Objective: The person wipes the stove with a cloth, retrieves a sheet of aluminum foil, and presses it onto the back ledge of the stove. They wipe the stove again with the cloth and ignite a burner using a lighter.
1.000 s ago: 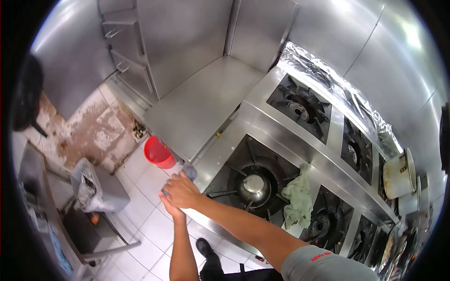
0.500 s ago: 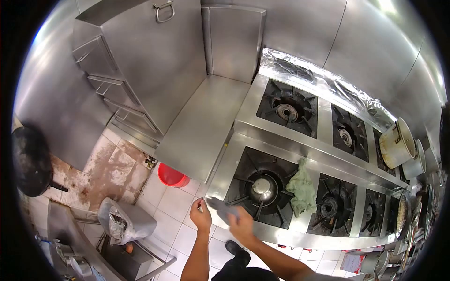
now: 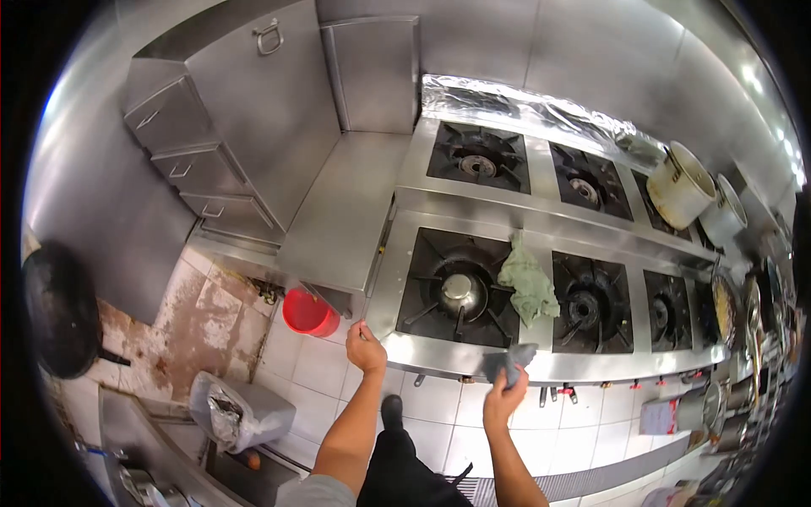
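Note:
My right hand [image 3: 504,395] grips a dark grey cloth [image 3: 507,362] against the front edge of the steel stove [image 3: 439,348]. My left hand [image 3: 366,349] is closed beside the stove's front left corner, its fingertips pinched together. What it holds, if anything, is too small to make out. A pale green cloth [image 3: 529,283] lies crumpled between two front burners. On the front left burner sits a rounded shiny metal piece [image 3: 459,289].
A red bucket [image 3: 309,314] stands on the floor by the steel counter [image 3: 334,220]. Two large pots [image 3: 680,188] sit at the stove's back right. A lined bin [image 3: 253,414] and a black wok [image 3: 57,313] are at the left.
My right hand has moved right along the stove's front edge with the grey cloth, away from my left hand. My left hand stays near the corner. The view has shifted.

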A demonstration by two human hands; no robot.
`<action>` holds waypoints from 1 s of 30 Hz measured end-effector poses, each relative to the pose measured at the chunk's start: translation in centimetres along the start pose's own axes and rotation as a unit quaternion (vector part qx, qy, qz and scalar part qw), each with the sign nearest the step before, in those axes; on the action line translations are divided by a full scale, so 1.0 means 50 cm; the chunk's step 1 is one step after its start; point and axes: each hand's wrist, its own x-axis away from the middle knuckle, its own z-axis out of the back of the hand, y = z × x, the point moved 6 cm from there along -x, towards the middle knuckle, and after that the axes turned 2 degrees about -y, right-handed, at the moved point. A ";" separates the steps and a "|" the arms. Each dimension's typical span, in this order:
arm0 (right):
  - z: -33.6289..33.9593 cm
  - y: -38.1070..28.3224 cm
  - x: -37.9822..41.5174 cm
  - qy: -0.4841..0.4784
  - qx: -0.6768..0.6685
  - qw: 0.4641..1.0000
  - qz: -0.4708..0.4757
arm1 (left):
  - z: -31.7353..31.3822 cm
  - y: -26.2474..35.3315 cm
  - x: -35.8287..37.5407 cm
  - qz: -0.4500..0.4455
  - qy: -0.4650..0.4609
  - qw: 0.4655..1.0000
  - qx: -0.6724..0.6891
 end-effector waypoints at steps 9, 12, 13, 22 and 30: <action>-0.136 -0.030 0.013 0.094 0.359 0.917 0.146 | 0.041 0.058 -0.022 -0.252 -0.112 0.959 0.065; -0.153 -0.020 -0.001 0.116 0.411 0.889 0.165 | 0.040 0.065 -0.033 -0.353 -0.214 0.903 0.120; -0.159 -0.022 -0.009 0.110 0.410 0.891 0.158 | 0.029 0.064 -0.034 -0.373 -0.290 0.873 0.122; -0.159 -0.013 -0.040 0.062 0.434 0.895 0.085 | -0.017 0.103 -0.037 -0.420 -0.503 0.746 0.118; -0.145 -0.032 -0.034 0.100 0.415 0.901 0.081 | -0.002 0.095 -0.028 -0.451 -0.496 0.736 0.097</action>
